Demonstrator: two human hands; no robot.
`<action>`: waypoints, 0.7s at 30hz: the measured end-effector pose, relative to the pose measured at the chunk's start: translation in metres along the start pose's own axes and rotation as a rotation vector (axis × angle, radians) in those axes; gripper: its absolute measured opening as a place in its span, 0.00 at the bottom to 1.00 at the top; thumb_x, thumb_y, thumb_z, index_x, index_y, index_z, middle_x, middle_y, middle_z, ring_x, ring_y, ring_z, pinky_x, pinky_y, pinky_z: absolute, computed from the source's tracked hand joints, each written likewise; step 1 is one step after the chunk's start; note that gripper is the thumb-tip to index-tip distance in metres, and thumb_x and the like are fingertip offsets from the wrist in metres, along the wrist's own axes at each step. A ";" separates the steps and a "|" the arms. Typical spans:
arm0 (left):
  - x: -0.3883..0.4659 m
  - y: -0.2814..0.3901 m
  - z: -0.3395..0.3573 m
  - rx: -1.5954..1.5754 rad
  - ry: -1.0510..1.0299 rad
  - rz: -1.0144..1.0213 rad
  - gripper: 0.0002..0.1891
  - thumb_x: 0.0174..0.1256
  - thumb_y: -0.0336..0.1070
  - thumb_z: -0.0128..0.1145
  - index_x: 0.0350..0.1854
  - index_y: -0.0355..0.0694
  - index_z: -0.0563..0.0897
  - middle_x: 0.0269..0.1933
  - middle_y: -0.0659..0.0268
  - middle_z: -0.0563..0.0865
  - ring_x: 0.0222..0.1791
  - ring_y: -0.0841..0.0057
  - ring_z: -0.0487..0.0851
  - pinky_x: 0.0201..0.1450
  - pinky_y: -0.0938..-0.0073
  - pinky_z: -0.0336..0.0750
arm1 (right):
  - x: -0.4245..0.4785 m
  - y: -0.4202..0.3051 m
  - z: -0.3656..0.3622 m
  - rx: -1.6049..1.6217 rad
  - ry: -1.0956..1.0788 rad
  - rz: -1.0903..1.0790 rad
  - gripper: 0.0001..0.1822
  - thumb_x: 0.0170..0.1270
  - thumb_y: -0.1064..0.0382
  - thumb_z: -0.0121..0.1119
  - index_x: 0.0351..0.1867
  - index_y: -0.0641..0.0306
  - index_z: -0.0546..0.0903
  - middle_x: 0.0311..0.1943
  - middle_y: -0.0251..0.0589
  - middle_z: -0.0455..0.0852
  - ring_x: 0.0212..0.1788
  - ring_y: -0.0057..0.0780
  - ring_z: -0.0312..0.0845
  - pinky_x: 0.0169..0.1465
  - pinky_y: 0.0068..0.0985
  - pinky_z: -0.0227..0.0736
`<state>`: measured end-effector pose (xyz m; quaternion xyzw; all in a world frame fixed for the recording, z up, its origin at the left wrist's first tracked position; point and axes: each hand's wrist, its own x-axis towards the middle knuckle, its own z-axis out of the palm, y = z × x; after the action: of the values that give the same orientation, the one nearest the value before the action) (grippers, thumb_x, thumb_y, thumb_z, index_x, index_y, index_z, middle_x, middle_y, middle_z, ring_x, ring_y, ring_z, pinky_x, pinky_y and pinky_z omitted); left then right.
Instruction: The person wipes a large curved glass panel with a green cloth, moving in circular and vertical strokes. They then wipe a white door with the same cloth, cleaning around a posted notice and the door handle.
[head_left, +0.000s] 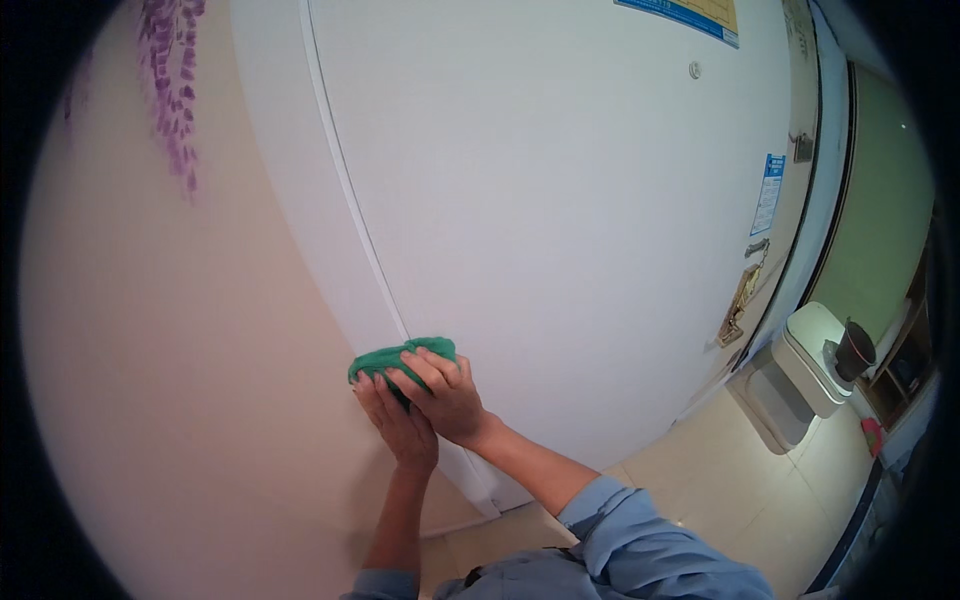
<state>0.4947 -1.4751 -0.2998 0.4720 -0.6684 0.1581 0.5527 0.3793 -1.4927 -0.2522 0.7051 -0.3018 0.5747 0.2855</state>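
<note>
Both of my hands press a folded green cloth (375, 364) against the white door frame (281, 154), close to the hinge-side edge of a white door (540, 225). My left hand (401, 431) holds the cloth from below and left, fingers pointing up. Over the cloth's right part lies my right hand (450, 401), its fingers spread across the fabric. The hands overlap near the wrists. Part of the cloth is hidden under the fingers.
Left is a beige wall (187, 337) with painted purple flowers (172, 90). A brass door handle (739, 307) and chain are on the door's right side. Farther right, a white bin-like container (814, 360) with a dark cup (855, 350) on top stands on the tiled floor (720, 487).
</note>
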 end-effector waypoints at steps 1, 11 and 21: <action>0.000 0.000 0.000 0.000 0.006 0.013 0.34 0.84 0.48 0.43 0.80 0.28 0.55 0.81 0.36 0.54 0.81 0.32 0.50 0.80 0.35 0.45 | 0.000 0.000 0.000 -0.008 0.003 -0.004 0.22 0.69 0.59 0.61 0.65 0.46 0.79 0.65 0.31 0.73 0.66 0.33 0.70 0.54 0.36 0.67; -0.003 -0.001 0.010 0.015 0.054 0.012 0.33 0.84 0.46 0.44 0.81 0.28 0.55 0.81 0.38 0.55 0.82 0.37 0.51 0.81 0.38 0.47 | -0.007 0.006 0.006 -0.011 0.001 -0.025 0.23 0.69 0.59 0.61 0.66 0.45 0.78 0.68 0.31 0.73 0.69 0.31 0.67 0.59 0.36 0.66; -0.008 -0.002 0.022 0.002 0.050 -0.074 0.36 0.84 0.50 0.45 0.82 0.30 0.52 0.83 0.40 0.50 0.84 0.42 0.48 0.83 0.43 0.46 | -0.015 0.011 0.009 0.017 -0.011 -0.033 0.24 0.67 0.57 0.63 0.64 0.43 0.79 0.70 0.30 0.73 0.74 0.31 0.63 0.63 0.38 0.62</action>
<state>0.4830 -1.4888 -0.3147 0.4929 -0.6363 0.1499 0.5742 0.3748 -1.5050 -0.2676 0.7155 -0.2870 0.5685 0.2873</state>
